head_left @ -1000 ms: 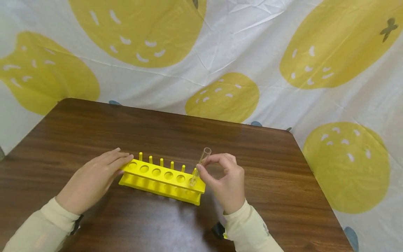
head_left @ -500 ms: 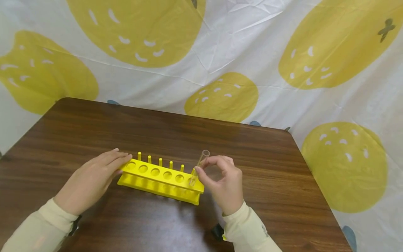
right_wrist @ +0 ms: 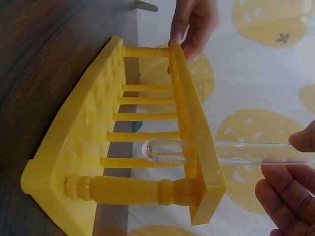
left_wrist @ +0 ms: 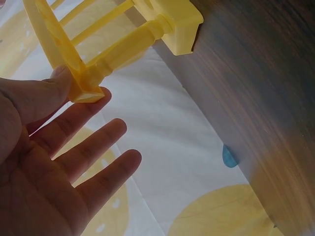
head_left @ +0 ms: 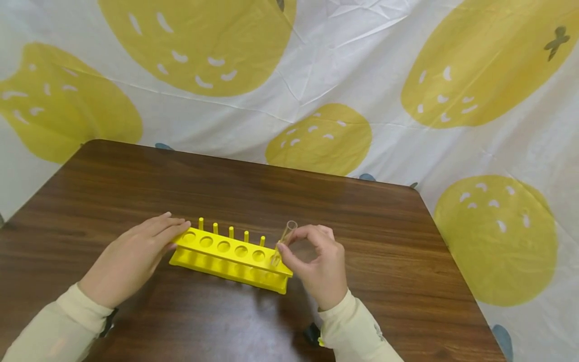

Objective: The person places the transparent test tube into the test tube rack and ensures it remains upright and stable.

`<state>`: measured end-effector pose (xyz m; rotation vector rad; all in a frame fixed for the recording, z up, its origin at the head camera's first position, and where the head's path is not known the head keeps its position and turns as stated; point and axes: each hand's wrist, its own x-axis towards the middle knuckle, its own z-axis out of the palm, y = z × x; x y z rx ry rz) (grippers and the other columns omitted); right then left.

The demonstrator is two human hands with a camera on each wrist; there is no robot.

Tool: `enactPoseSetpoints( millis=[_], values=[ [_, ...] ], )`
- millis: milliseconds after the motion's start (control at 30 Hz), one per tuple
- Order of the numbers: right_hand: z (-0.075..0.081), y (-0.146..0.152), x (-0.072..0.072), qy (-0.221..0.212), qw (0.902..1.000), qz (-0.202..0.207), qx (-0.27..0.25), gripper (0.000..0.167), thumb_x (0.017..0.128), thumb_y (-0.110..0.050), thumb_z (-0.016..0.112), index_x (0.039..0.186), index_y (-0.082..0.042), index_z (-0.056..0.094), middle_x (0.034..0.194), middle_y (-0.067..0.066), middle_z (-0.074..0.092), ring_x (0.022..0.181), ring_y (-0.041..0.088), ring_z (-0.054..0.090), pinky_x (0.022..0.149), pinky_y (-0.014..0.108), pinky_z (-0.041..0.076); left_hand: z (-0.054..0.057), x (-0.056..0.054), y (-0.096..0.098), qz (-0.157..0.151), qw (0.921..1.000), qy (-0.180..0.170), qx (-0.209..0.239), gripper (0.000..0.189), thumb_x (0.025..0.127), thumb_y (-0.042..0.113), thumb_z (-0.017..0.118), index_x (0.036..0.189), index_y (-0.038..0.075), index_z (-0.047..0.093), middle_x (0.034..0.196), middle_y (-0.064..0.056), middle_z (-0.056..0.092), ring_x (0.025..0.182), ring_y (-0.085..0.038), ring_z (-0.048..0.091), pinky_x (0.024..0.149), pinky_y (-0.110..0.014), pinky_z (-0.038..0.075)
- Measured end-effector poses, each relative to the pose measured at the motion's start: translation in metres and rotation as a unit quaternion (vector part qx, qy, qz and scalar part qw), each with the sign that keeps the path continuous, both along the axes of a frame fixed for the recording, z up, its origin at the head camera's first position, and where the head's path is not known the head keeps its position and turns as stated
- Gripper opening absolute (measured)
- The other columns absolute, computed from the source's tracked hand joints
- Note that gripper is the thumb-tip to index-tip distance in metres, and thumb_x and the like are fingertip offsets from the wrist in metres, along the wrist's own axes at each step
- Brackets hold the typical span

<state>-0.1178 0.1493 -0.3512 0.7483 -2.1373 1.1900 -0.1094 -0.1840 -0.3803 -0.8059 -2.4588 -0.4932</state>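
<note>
A yellow test tube rack (head_left: 230,261) stands on the table, with a row of round holes and several upright pegs behind them. My left hand (head_left: 128,254) pinches the rack's left end between thumb and index finger; in the left wrist view the other fingers (left_wrist: 93,147) are spread. My right hand (head_left: 321,264) pinches a clear glass test tube (head_left: 289,231) near its upper part. In the right wrist view the test tube (right_wrist: 236,152) passes through the rightmost hole of the upper plate. Its rounded bottom hangs between the plates, apart from the lower one.
The dark wooden table (head_left: 226,183) reaches back to a white curtain (head_left: 217,115) printed with yellow fruit. A small black object (head_left: 312,333) shows beside the right sleeve (head_left: 357,327).
My right hand has moved slightly down and left, and the test tube has sunk lower in the rack's rightmost hole. The left hand has kept its hold on the rack.
</note>
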Motion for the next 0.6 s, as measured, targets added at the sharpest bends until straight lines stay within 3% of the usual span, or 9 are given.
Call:
enactPoseSetpoints(
  millis=[600],
  values=[
    [-0.0070, 0.0010, 0.0013, -0.010, 0.9999, 0.006, 0.012, 0.020, 0.079, 0.001, 0.084, 0.086, -0.011, 0.070, 0.082, -0.004, 0.073, 0.076, 0.017, 0.070, 0.090, 0.039, 0.048, -0.0017, -0.0011, -0.0014, -0.003, 1.0000, -0.008, -0.001, 0.049, 0.083, -0.003, 0.080, 0.130, -0.001, 0.068, 0.128, -0.017, 0.068, 0.120, -0.043, 0.063, 0.099, -0.060, 0.054]
  ],
)
